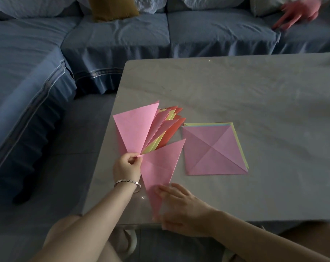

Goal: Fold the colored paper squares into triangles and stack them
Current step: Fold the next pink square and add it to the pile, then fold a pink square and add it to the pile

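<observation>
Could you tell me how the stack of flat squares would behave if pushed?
The stack of squares is probably light and would slide easily on the glossy table. Its sheets sit slightly offset, yellow edges showing, so a push would likely fan them out. The creased top sheet would probably flop if lifted.

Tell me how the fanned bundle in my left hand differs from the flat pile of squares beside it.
The fanned bundle is folded triangles; the flat pile is open squares, creased diagonally on top. The bundle is splayed, pinched at one corner by the left hand; the pile lies neatly stacked, untouched. Both have pink on top.
</observation>
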Available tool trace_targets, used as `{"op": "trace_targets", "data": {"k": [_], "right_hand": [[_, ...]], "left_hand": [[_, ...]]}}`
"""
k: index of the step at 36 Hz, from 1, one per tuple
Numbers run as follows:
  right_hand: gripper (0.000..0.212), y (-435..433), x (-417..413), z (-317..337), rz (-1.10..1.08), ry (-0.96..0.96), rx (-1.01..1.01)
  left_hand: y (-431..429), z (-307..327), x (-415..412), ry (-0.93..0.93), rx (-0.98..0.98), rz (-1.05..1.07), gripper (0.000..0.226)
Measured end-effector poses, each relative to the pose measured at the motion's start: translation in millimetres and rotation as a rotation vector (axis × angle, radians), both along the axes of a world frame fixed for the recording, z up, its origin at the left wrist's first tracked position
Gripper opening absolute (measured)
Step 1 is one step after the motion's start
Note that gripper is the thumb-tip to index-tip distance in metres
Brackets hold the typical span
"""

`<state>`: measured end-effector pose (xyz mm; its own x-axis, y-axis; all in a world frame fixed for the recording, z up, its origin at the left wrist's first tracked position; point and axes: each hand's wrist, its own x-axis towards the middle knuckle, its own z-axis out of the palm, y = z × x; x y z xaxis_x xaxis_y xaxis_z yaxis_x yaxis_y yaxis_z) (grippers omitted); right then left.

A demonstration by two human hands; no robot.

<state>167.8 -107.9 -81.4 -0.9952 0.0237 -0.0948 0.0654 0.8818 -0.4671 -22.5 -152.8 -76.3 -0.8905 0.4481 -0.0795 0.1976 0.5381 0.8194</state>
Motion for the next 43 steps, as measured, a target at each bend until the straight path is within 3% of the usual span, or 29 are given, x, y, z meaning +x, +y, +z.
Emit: {"op": "trace_targets", "data": {"k": [3, 6, 10, 17, 20, 25, 29, 33, 36, 40, 43], "right_hand": [[0.034, 3, 0, -1, 0.053, 0.06, 0.006], [0.042, 10, 1, 0, -0.003, 0.202, -0.076], [0.047, 37, 9, 13, -0.303, 0.364, -0.2], [0.026, 94, 36, 19, -0.662, 0.367, -0.022], [0.038, 109, 43, 22, -0.697, 0.167, 0.021], [0.075, 122, 50, 20, -0.498, -0.145, 0.176], [0.068, 127, 50, 18, -0.469, -0.08, 0.182], [0.041, 129, 47, 13, -0.432, 0.142, 0.234], [0.046, 132, 49, 11, -0.367, 0.081, 0.228], [0.064, 130, 53, 11, -0.374, 0.073, 0.161], [0.065, 124, 55, 13, -0.384, 0.095, 0.184]], "left_hand": [[0, 0, -1, -0.01, -0.004, -0.006, 0.01], [0, 3, -1, -0.038, 0.032, 0.001, 0.007], [5, 23, 0, 0.062, 0.163, -0.022, 0.009], [35, 69, -33, 0.125, 0.379, 0.085, 0.011], [47, 75, -56, 0.16, 0.33, 0.132, 0.017], [54, 64, -82, 0.218, 0.092, 0.108, 0.031], [54, 58, -68, 0.293, -0.146, -0.063, 0.055], [54, 58, -26, 0.539, -0.075, -0.363, 0.044], [55, 55, 14, 0.268, 0.013, -0.487, 0.032], [59, 46, 54, -0.235, -0.265, -0.516, 0.048], [64, 40, 65, -0.432, -0.291, -0.436, 0.049]]}}
